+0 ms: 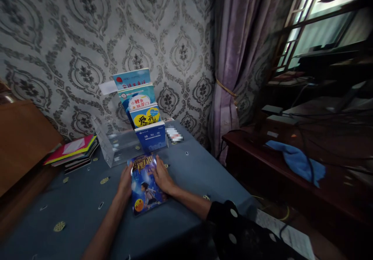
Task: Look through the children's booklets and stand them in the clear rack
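A blue book (147, 188) with a cartoon figure on its cover is between my two hands, in front of a clear tiered rack. Its left edge is gripped by my left hand (126, 180). On the upper right side, my right hand (163, 177) is closed on the same book. Just behind it, several books stand in steps on the clear acrylic rack (107, 147): a dark blue one (150, 137) in front, then one with a yellow heart (145, 117), a teal one (140, 101) and a light blue one (132, 80) at the back. The rack's left half holds no books.
A stack of colourful folders (72, 151) lies left of the rack, near a brown wooden panel (26, 139). A blurred card (174, 134) lies to the right. Beyond the table's (204, 174) right edge, a dark red desk (247, 147) bears a blue cloth (294, 161) and cables.
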Motion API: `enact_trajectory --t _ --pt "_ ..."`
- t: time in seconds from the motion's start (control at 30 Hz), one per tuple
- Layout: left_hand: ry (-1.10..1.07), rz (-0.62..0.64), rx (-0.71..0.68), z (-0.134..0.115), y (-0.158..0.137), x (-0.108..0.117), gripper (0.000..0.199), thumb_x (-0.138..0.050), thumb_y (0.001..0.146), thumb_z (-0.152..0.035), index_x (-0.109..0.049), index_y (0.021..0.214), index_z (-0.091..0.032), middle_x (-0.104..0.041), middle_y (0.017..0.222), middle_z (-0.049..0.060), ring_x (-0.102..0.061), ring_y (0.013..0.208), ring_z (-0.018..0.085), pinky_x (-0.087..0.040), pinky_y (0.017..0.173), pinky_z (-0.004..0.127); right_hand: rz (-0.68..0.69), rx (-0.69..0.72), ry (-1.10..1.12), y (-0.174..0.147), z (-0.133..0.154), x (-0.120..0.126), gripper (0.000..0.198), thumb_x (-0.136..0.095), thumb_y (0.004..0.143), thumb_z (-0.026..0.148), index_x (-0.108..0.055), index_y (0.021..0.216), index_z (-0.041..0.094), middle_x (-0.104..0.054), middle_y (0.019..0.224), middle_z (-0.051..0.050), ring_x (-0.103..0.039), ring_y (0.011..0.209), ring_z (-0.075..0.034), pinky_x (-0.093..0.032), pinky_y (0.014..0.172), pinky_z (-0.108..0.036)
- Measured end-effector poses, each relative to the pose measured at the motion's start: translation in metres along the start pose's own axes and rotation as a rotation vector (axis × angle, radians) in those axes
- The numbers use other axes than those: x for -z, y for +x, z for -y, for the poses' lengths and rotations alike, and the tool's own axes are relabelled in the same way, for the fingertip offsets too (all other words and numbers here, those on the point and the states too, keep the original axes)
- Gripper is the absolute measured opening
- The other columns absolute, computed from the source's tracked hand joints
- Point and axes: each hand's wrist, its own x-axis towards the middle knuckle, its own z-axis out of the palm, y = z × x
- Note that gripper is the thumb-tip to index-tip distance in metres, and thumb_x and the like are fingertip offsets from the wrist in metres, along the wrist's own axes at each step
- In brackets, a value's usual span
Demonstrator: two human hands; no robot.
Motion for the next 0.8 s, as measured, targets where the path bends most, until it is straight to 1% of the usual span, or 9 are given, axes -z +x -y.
enact_trajectory --t 0.1,0.17,0.27,0.33,0.43,0.53,0.6,0.67,0.8 --pt "-0.013 0.085 -0.039 -0.002 -0.004 -0.006 0.039 -0.074 0.080 -0.052 -0.070 0.094 -0.015 -0.076 0.084 0.008 -0.076 0.084 0.026 -0.061 0.075 0.035 -0.061 -0.101 0.131 0.005 -0.003 0.003 0.060 -0.040 0.096 0.028 -0.032 0.154 0.016 -0.048 0.152 -0.017 -0.041 0.144 -0.029 -0.037 0.116 -0.052" --pt "-0.032 0.092 -0.083 -0.007 -0.007 -0.012 0.043 -0.077 0.076 -0.052 -0.069 0.097 -0.015 -0.077 0.087 0.007 -0.075 0.085 0.025 -0.061 0.077 0.035 -0.041 -0.084 0.347 0.009 0.001 0.012 0.054 -0.041 0.097 0.033 -0.042 0.149 0.018 -0.061 0.139 -0.015 -0.057 0.130 -0.029 -0.047 0.107 -0.050" --pt "-0.063 0.056 -0.189 -0.020 -0.010 -0.021 0.047 -0.083 0.069 -0.049 -0.069 0.101 -0.017 -0.077 0.091 0.005 -0.075 0.085 0.025 -0.060 0.081 0.036 0.025 0.077 0.730 0.017 0.019 0.039 0.053 -0.053 0.092 0.044 -0.053 0.137 0.016 -0.071 0.122 -0.013 -0.069 0.108 -0.026 -0.054 0.097 -0.042" --pt "-0.059 0.062 -0.284 -0.035 -0.013 -0.025 0.048 -0.084 0.066 -0.049 -0.071 0.101 -0.017 -0.077 0.090 0.005 -0.074 0.089 0.026 -0.059 0.084 0.038 0.025 0.220 0.839 0.020 0.034 0.062 0.056 -0.064 0.085 0.049 -0.057 0.131 0.017 -0.073 0.116 -0.011 -0.070 0.103 -0.026 -0.055 0.095 -0.041" --pt "0.105 0.144 -0.537 -0.057 -0.021 -0.018 0.045 -0.083 0.066 -0.052 -0.075 0.094 -0.018 -0.078 0.091 0.005 -0.073 0.096 0.029 -0.056 0.092 0.041 0.051 0.390 0.755 0.016 0.048 0.094 0.048 -0.068 0.084 0.043 -0.063 0.125 0.020 -0.074 0.113 -0.007 -0.069 0.107 -0.025 -0.053 0.096 -0.041" --pt "0.541 0.459 -0.680 -0.062 -0.032 0.003 0.036 -0.081 0.072 -0.047 -0.079 0.097 -0.021 -0.078 0.105 0.008 -0.070 0.107 0.031 -0.051 0.101 0.045 0.041 0.467 0.489 -0.004 0.040 0.109 0.029 -0.063 0.087 0.029 -0.072 0.113 0.021 -0.074 0.116 -0.007 -0.067 0.112 -0.025 -0.049 0.103 -0.043" --pt "0.777 0.657 -0.683 -0.048 -0.041 0.022 0.036 -0.076 0.078 -0.047 -0.079 0.105 -0.025 -0.076 0.113 0.009 -0.067 0.114 0.033 -0.046 0.107 0.050 0.160 0.470 0.348 -0.026 0.025 0.111 0.030 -0.057 0.088 0.022 -0.074 0.113 0.023 -0.074 0.119 -0.006 -0.066 0.117 -0.024 -0.047 0.107 -0.045" --pt "0.944 0.782 -0.705 -0.024 -0.051 0.040 0.035 -0.071 0.083 -0.048 -0.077 0.112 -0.029 -0.074 0.118 0.009 -0.064 0.120 0.033 -0.038 0.113 0.055 0.390 0.450 0.218 -0.049 0.009 0.112 0.038 -0.055 0.087 0.016 -0.072 0.119 0.026 -0.071 0.127 -0.005 -0.061 0.126 -0.022 -0.041 0.113 -0.047" --pt "1.118 0.855 -0.816 0.018 -0.068 0.063 0.038 -0.063 0.092 -0.039 -0.066 0.130 -0.032 -0.066 0.134 0.009 -0.055 0.133 0.029 -0.030 0.118 0.059 0.662 0.414 0.168 -0.071 0.002 0.119 0.047 -0.051 0.089 0.010 -0.067 0.127 0.031 -0.064 0.138 0.000 -0.050 0.138 -0.019 -0.032 0.120 -0.048"
